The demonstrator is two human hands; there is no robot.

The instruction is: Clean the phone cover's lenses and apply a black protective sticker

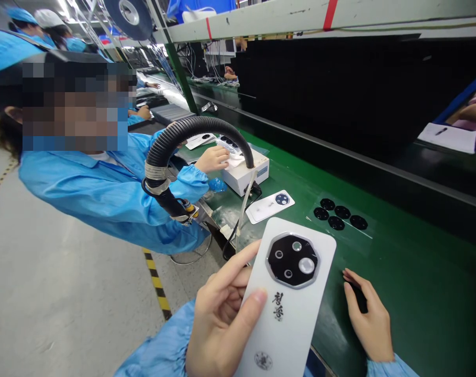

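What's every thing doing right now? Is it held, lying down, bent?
Left hand: gripping the white phone back.
White phone back: held up, camera side showing.
Right hand: down on the green belt, touching a small black piece.
Second phone back: lying flat, untouched.
Round black lenses: lying grouped on the belt.
Black hose: bent in an arch.
Co-worker's hand: resting on a white box.

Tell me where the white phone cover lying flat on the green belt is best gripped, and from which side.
The white phone cover lies flat, camera ring up, on the green belt, so only its thin edges offer purchase. Probably pinch the two long edges from above, at the plain end away from the ring.
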